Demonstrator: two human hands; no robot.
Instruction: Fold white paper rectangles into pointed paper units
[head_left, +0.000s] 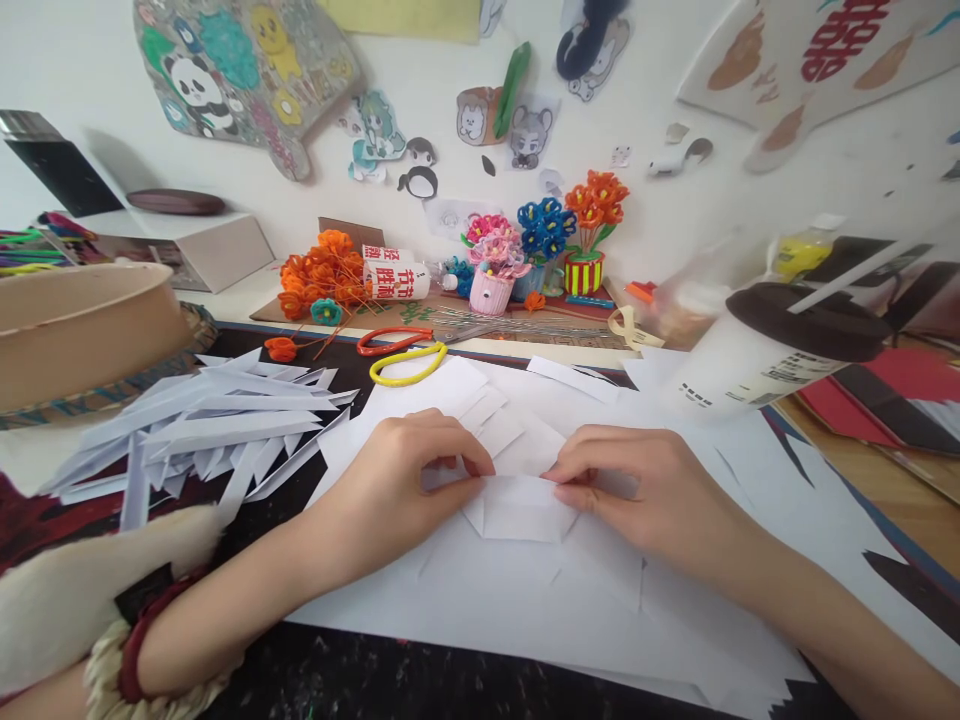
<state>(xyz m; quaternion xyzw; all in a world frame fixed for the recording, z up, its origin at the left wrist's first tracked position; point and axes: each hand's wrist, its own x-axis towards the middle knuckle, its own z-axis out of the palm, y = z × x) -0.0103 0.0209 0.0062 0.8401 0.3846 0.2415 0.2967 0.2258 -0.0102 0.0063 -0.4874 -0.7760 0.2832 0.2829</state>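
A small folded piece of white paper [519, 512] lies on larger white sheets [480, 600] in front of me. My left hand [409, 475] presses on its left edge, fingers curled and pinched on the fold. My right hand [630, 480] pinches the paper's right edge, fingers pressed together. Both hands meet over the top crease. More small folded white pieces [495, 425] lie just behind the hands.
A pile of white paper strips [217, 425] lies at left beside a brown round box [82, 330]. Scissors with orange and yellow handles [405, 355] lie behind. A lidded drink cup with a straw [772, 350] stands right. Pipe-cleaner flowers [540, 245] line the wall.
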